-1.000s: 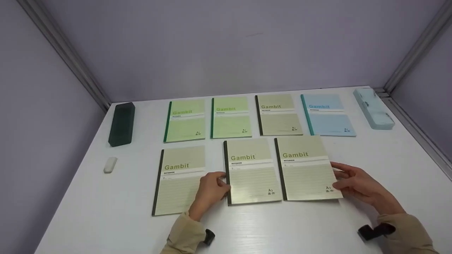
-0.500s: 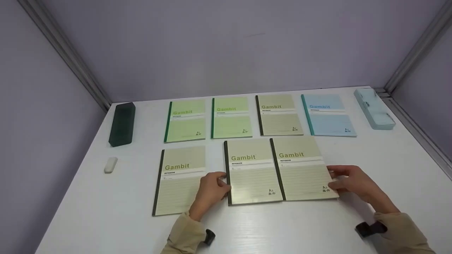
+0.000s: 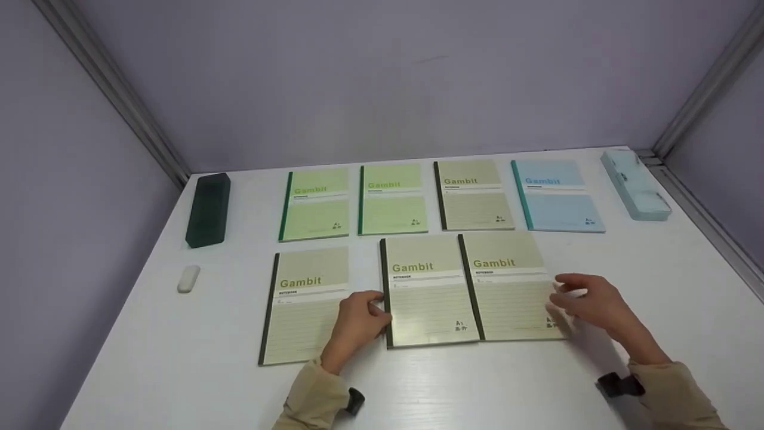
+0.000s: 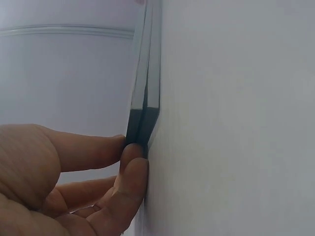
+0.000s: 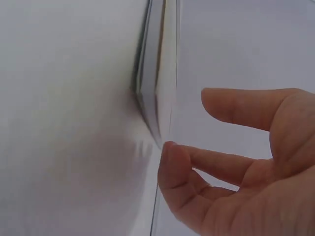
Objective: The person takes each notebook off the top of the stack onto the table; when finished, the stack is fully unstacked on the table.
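In the head view, my left hand [image 3: 357,322] is at the dark spine of the middle khaki notebook [image 3: 427,304], thumb at its edge. The left wrist view shows two stacked notebooks [image 4: 140,83], with thumb and curled fingertips pinching at their spine edge. Flat against its right side lies another khaki notebook [image 3: 513,298], its spine along the middle one's right edge. My right hand [image 3: 591,304] hovers by this one's right edge, thumb and fingers spread apart with nothing between them. In the right wrist view, the notebook's corner [image 5: 150,88] stands apart from the thumb.
A further khaki notebook [image 3: 301,322] lies left, partly behind my left hand. The back row has two green notebooks [image 3: 316,209] [image 3: 394,206], a khaki one [image 3: 476,209] and a blue one [image 3: 561,206]. A dark green case [image 3: 208,209], an eraser [image 3: 188,279] and a pale blue case [image 3: 635,185] flank them.
The right khaki notebook has slid left against the middle one and lowered flat. My right hand has let go of it and lifted slightly away. The left hand has stayed in place.
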